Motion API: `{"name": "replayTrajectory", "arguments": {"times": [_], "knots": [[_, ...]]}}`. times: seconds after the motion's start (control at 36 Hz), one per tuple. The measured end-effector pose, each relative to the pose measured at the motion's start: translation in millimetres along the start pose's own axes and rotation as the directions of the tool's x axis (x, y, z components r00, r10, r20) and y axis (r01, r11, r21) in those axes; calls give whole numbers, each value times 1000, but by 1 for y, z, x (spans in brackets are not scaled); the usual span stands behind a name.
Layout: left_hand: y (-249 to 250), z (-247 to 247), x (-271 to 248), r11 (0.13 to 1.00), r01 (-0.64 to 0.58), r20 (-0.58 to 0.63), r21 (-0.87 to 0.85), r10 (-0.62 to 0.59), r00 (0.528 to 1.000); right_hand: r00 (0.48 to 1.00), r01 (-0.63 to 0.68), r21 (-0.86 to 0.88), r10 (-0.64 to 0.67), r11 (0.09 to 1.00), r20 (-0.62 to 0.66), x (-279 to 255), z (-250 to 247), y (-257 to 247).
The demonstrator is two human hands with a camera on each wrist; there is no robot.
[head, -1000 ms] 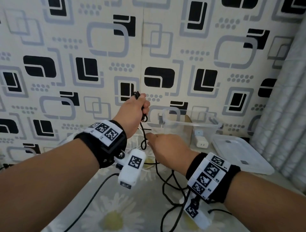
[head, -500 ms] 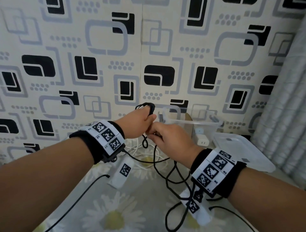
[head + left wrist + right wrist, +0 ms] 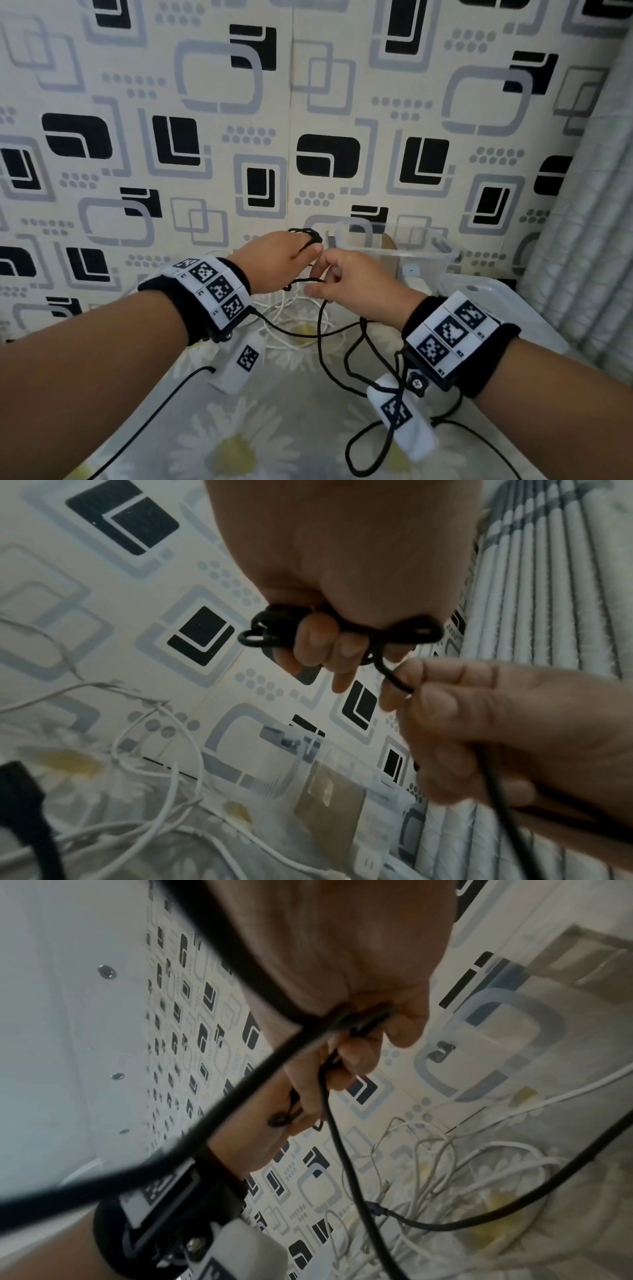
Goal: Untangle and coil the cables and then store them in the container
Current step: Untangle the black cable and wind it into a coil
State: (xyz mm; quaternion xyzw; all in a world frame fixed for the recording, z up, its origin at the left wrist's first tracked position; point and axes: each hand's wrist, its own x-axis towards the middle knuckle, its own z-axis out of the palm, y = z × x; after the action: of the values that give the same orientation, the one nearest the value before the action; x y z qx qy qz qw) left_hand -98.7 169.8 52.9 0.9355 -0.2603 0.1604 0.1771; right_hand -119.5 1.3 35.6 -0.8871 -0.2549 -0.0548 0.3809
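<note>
Centre of the head view, above the worktop (image 3: 294, 428): your left hand (image 3: 274, 260) is curled around a small bundle of black cable (image 3: 270, 631) loops, fingers closed on it. Your right hand (image 3: 356, 284), touching the left, pinches the same cable's free strand between thumb and forefinger. From there the strand drops to loose loops lower right of frame. White cables (image 3: 291, 318) lie tangled below the hands. Clear container (image 3: 424, 260) sits just behind the right hand, its lid (image 3: 507, 308) to the right.
</note>
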Motion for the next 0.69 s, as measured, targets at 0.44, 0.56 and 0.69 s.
{"name": "replayTrajectory", "arguments": {"times": [0.44, 0.56, 0.69], "knots": [[-6, -7, 0, 823, 248, 73, -510, -246, 967, 938, 14, -15, -8, 1000, 347, -13, -11, -5], [-4, -11, 0, 620, 285, 103, -731, -312, 944, 912, 15, -31, -1, 999, 411, -17, -19, -8], [3, -23, -3, 619, 295, 174, -728, -250, 952, 960, 0, 141, -39, 990, 279, -18, -16, -4]]}}
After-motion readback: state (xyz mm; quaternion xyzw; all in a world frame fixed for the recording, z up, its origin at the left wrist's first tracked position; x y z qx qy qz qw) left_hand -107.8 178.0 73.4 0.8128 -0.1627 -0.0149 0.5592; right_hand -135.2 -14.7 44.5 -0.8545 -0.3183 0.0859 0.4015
